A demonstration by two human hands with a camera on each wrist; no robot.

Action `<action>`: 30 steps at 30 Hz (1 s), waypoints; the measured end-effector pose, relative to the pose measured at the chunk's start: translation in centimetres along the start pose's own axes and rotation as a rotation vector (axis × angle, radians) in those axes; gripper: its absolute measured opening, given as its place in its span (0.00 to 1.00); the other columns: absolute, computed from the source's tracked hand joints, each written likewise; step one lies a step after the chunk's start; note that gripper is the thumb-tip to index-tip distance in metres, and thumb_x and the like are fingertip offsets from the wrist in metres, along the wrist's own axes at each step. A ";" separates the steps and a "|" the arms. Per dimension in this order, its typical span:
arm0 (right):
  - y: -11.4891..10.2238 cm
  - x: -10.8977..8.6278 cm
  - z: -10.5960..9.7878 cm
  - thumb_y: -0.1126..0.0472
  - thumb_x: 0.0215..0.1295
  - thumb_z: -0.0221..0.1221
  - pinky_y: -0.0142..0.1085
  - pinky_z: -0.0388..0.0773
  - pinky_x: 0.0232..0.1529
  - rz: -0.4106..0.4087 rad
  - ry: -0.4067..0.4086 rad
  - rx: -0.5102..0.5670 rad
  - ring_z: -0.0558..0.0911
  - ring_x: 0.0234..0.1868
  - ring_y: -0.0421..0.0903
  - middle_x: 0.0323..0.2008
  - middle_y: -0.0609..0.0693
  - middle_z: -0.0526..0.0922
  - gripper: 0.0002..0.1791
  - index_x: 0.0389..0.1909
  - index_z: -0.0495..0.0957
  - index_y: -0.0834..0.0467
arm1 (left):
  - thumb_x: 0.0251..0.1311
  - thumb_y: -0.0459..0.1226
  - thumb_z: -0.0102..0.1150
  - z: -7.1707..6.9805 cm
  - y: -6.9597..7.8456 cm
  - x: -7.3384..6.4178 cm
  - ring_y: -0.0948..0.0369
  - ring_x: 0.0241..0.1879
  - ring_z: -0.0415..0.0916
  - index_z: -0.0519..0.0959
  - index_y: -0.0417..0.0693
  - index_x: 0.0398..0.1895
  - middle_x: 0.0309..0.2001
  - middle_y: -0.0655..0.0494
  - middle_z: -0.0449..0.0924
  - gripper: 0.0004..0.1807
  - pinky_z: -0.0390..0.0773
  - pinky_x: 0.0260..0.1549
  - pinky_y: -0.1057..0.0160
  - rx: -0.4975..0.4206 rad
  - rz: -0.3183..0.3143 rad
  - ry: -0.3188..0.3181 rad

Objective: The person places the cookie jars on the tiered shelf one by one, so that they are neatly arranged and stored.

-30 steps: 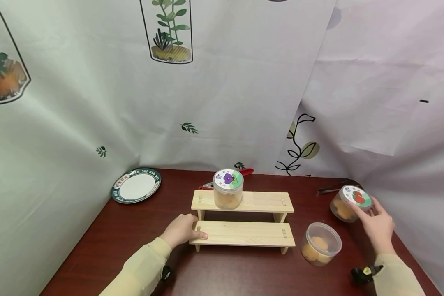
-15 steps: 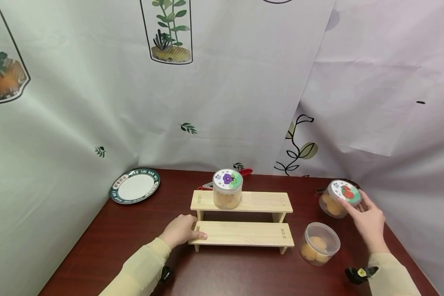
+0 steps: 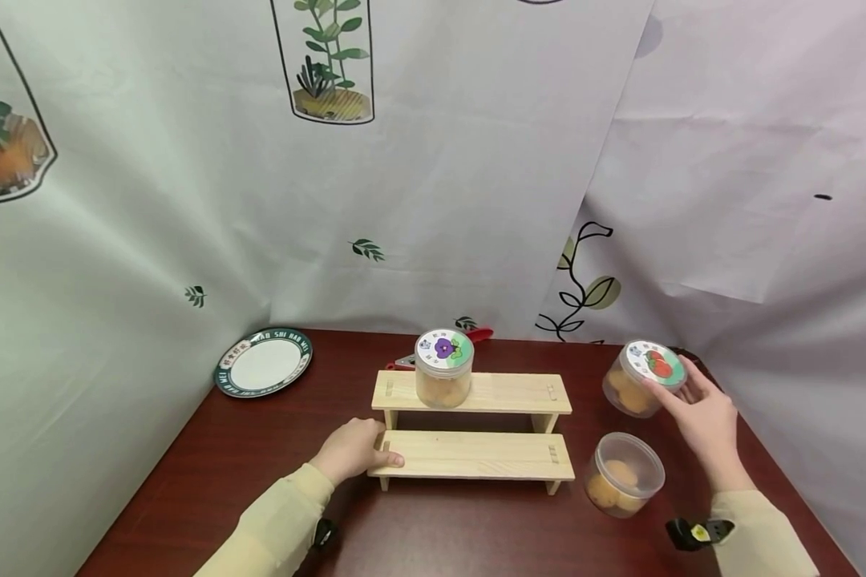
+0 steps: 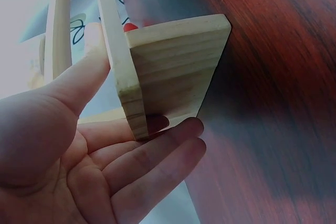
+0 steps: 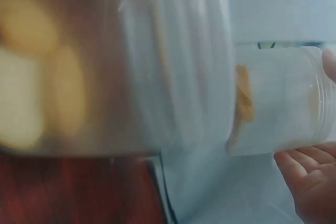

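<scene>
In the head view my left hand grips the left end of the lower step of a two-tier wooden stand. The left wrist view shows the thumb over the step's board, with the other fingers around its end. My right hand holds a clear, lidded jar by its lid, which has a red fruit picture; light-brown pieces are inside. Whether its base touches the table is unclear. Nearer me stands an unlidded jar with round biscuits, large and blurred in the right wrist view.
Another lidded jar, its lid bearing a purple flower, stands on the upper step. Behind it lies a red-handled tool, partly hidden. A green-rimmed plate is at the back left of the dark table. Printed cloth hangs behind.
My right hand has carried the jar with the red fruit lid leftward and slightly away from me. The left hand keeps its grip on the stand, which has stayed put.
</scene>
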State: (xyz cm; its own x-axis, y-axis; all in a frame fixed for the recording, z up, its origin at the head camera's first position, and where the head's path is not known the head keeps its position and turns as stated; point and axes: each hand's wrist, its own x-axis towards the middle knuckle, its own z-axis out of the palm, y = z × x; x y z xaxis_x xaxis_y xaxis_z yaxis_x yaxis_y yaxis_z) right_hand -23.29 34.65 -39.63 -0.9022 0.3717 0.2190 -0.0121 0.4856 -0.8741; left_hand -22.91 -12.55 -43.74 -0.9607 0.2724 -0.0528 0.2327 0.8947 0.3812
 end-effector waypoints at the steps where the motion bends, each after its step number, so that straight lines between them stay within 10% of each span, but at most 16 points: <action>1: -0.3 -0.1 0.1 0.52 0.58 0.66 0.13 0.68 0.38 -0.010 -0.003 0.000 0.70 0.42 0.15 0.61 0.70 0.66 0.42 0.70 0.59 0.60 | 0.42 0.53 0.72 0.0 0.0 0.0 0.61 0.21 0.67 0.81 0.42 0.31 0.19 0.59 0.74 0.24 0.68 0.24 0.60 0.001 0.001 0.001; 30: -4.2 -1.8 3.5 0.51 0.56 0.67 0.16 0.70 0.37 -0.186 -0.136 -0.020 0.72 0.45 0.20 0.57 0.66 0.74 0.42 0.69 0.62 0.59 | 0.42 0.53 0.73 0.0 -0.2 -0.1 0.61 0.22 0.68 0.82 0.42 0.33 0.20 0.58 0.75 0.25 0.68 0.24 0.60 -0.031 -0.001 0.010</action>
State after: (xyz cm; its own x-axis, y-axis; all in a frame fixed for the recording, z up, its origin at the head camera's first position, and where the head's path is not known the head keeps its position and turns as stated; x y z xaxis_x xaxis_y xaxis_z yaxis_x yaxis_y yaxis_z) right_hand -23.15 29.24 -37.88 -0.9351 0.1644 0.3139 -0.1767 0.5516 -0.8152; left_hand -22.85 -12.75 -43.80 -0.9624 0.2682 -0.0439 0.2275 0.8834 0.4097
